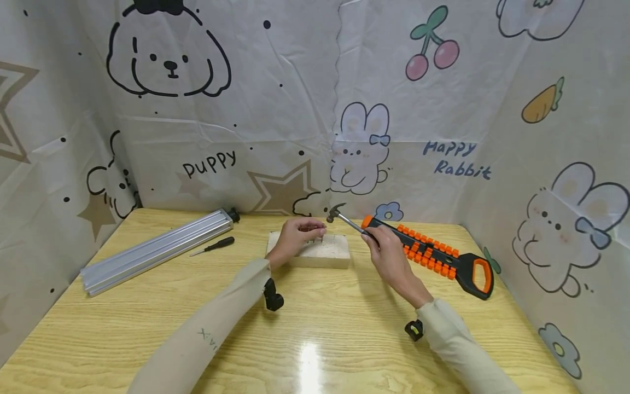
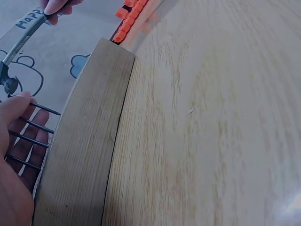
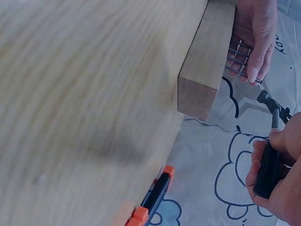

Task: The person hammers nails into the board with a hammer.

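Observation:
A pale wooden block [image 1: 320, 260] lies on the table, with several nails [image 2: 30, 139] standing in a row in its upper face. At the end of that row my left hand [image 1: 294, 238] pinches a nail [image 2: 46, 108] between thumb and finger, its point right at the wood. The other left fingers extend behind the standing nails. My right hand [image 1: 391, 258] grips the dark handle of a claw hammer [image 1: 348, 220]. Its head [image 3: 269, 100] is raised to the right of the pinched nail, apart from it.
On the left of the table [image 1: 305, 317] lie a long silver metal profile [image 1: 159, 251] and a black-handled screwdriver [image 1: 215, 245]. A black tool with orange clips and a loop handle [image 1: 482, 276] lies behind my right hand. A printed cloth [image 1: 275, 82] surrounds the back and sides.

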Motion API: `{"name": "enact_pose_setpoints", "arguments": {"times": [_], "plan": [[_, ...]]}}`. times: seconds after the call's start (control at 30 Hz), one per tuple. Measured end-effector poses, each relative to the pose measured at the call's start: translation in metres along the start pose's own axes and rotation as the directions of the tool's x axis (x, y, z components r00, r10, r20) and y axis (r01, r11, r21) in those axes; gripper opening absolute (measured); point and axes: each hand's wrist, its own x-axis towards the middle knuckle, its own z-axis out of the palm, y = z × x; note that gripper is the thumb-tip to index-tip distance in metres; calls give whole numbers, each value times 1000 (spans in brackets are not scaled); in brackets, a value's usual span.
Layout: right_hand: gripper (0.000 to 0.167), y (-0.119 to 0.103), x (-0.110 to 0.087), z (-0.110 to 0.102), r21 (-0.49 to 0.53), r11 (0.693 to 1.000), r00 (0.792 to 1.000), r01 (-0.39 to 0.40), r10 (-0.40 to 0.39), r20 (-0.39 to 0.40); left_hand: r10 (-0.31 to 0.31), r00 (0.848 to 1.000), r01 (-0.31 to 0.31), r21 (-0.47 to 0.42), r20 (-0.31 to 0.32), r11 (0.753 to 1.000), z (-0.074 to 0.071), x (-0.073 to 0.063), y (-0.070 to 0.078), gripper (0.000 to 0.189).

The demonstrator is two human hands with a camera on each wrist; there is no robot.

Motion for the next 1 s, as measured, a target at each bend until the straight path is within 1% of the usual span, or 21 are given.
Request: {"name": "enact_pose_setpoints", "arguments": {"times": [0.27, 0.43, 0.53, 0.63, 0.73, 0.8, 0.87, 0.9, 1.0], "plan": [[10, -2, 11, -3, -7, 997, 997, 80, -80, 16, 2, 1000, -2, -6, 4, 1000, 1, 0, 1, 24], [8, -3, 15, -7, -5, 996, 995, 91, -91, 51, -1, 1000, 1, -11, 3, 1000, 0, 0, 0, 24], [9, -4, 18, -11, -7, 995, 993, 104, -104, 55, -13, 1000, 13, -16, -2, 1000, 0, 0, -2, 25], [10, -6, 22, -17, -3, 993, 993, 117, -117, 33, -27, 1000, 27, -37, -9, 999, 1, 0, -4, 26], [13, -7, 26, -22, 6, 991, 991, 135, -135, -17, -33, 999, 32, -59, -14, 998, 1, 0, -5, 27], [14, -8, 28, -24, 8, 990, 989, 139, -139, -49, -28, 1000, 27, -59, -13, 998, 2, 0, -5, 26], [14, -8, 28, -23, 16, 990, 989, 140, -139, -56, -29, 999, 28, -49, -14, 998, 2, -1, -4, 24], [14, -8, 27, -22, 14, 991, 990, 136, -135, -35, -29, 999, 28, -46, -15, 999, 2, -1, -3, 23], [12, -8, 26, -20, 13, 995, 991, 96, -97, 89, -31, 999, 31, -27, -23, 999, 3, -1, -2, 21]]}}
